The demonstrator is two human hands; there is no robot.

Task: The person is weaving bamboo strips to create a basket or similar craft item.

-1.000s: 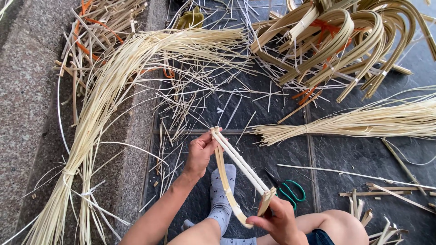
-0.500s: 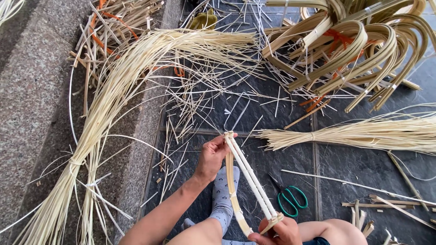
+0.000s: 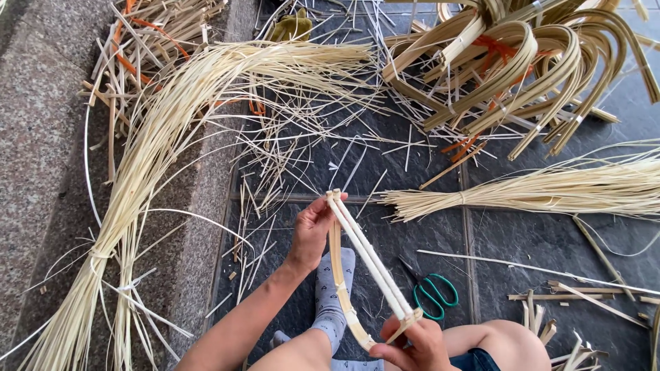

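I hold a small bent bamboo frame [image 3: 364, 261], a curved strip with straight pale slats across it, above my lap. My left hand [image 3: 311, 230] grips its far end, fingers closed around the tip. My right hand [image 3: 412, 342] grips the near end at the bottom of the view. The frame runs diagonally between the two hands. Below it lies my foot in a grey sock [image 3: 331, 302] on the dark tiled floor.
Green-handled scissors [image 3: 433, 292] lie right of the frame. A long bundle of thin pale strips [image 3: 148, 172] curves along the left, and another tied bundle [image 3: 550, 189] lies at right. Bent bamboo hoops [image 3: 522, 62] are piled at top right. Loose splints litter the floor.
Both hands have shifted slightly right and down with the frame. The right hand sits lower in view and the frame stands steeper than before.
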